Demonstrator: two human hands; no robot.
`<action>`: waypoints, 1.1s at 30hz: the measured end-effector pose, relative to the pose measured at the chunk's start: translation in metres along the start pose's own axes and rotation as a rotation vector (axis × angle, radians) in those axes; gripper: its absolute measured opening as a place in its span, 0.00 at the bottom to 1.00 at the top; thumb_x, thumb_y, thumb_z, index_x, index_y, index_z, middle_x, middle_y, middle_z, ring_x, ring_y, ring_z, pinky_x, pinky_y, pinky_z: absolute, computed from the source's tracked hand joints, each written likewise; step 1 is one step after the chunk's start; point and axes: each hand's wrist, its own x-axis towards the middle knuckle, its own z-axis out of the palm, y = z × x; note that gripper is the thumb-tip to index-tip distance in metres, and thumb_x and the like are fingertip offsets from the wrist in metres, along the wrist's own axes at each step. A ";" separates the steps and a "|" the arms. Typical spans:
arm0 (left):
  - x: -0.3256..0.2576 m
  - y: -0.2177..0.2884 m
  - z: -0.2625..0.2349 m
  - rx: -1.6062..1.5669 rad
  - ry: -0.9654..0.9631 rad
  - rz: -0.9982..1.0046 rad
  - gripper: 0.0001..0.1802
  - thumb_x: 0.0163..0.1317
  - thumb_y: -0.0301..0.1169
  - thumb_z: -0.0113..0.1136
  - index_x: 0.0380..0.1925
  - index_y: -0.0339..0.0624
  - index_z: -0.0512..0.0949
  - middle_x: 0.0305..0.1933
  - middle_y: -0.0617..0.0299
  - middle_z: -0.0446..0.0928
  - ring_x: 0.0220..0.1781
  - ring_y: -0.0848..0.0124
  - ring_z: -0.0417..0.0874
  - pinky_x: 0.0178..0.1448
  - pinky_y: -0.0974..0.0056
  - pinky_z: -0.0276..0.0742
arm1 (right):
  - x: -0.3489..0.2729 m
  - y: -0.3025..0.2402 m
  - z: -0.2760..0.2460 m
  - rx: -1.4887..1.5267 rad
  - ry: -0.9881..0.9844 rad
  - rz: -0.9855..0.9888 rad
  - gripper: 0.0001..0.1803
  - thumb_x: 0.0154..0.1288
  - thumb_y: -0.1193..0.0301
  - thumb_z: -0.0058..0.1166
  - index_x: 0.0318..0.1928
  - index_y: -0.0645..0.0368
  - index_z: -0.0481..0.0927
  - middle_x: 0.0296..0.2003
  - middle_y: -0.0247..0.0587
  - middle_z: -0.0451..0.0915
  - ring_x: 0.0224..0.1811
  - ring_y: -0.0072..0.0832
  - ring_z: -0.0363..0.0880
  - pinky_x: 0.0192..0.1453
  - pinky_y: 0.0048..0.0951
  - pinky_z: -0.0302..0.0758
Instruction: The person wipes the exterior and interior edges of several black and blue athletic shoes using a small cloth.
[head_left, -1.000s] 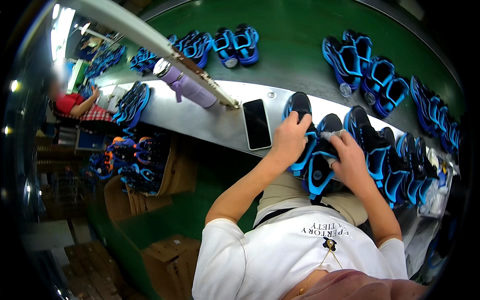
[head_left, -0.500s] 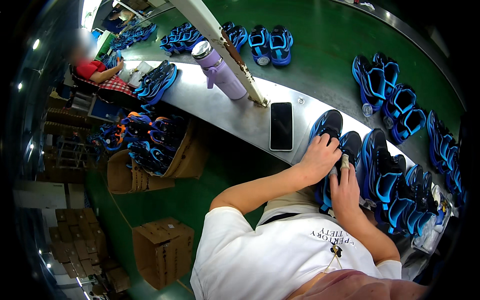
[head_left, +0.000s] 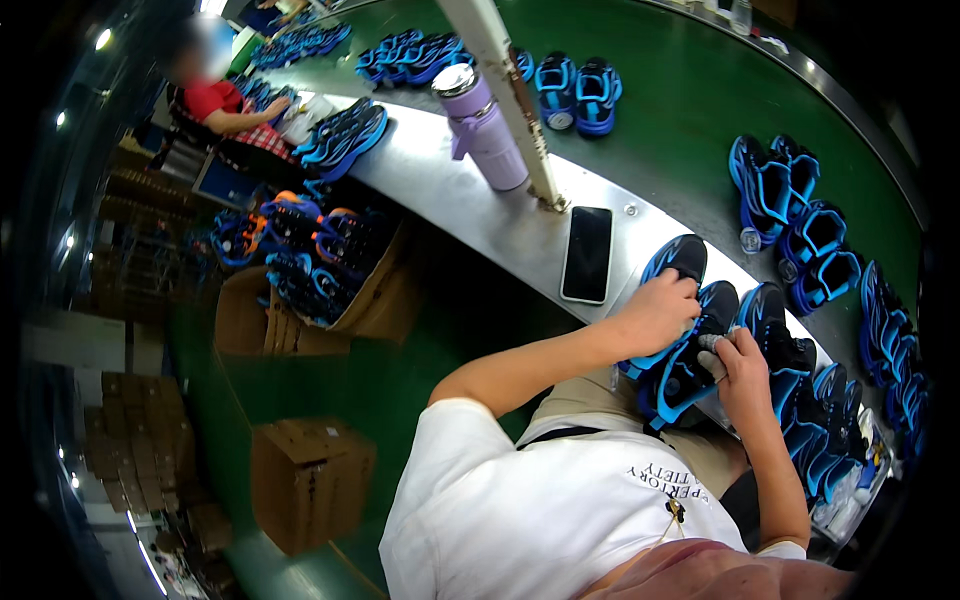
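1. Shoes: a black and blue shoe [head_left: 690,345] lies at the near edge of the steel bench [head_left: 470,205], just right of a black phone [head_left: 587,254], its toe pointing far and its heel hanging toward the person's lap, probably so it sits close to both hands.
2. The left hand [head_left: 660,312] is curled over the shoe's upper, fingers pressed down on it; it looks like a steadying grasp that keeps the shoe from sliding on the smooth metal.
3. The right hand [head_left: 742,365] is closed around a small pale thing [head_left: 708,343] held against the side of the same shoe; what it is I cannot tell, it is too small and partly covered by the fingers.
4. More shoes of the same colours stand in a row [head_left: 820,400] to the right along the bench edge, packed side by side and touching, seemingly to keep them within reach.
5. Beyond the bench, on the green conveyor belt [head_left: 680,110], pairs of the same shoes lie spaced well apart: one pair [head_left: 575,92] far and a cluster [head_left: 790,215] to the right.
6. A lilac flask [head_left: 480,125] stands upright on the bench beside a slanting white post [head_left: 505,95], away from the working edge.
7. Far left, another person in a red top [head_left: 215,100] sits at the same bench; open cardboard boxes of shoes [head_left: 290,260] sit on the floor below it.
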 end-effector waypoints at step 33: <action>-0.008 0.005 0.004 -0.326 0.088 0.006 0.22 0.49 0.27 0.66 0.46 0.40 0.74 0.39 0.56 0.75 0.45 0.59 0.74 0.50 0.58 0.70 | -0.009 0.004 -0.013 0.288 -0.050 0.080 0.16 0.50 0.72 0.67 0.41 0.61 0.80 0.27 0.41 0.67 0.27 0.33 0.69 0.33 0.31 0.68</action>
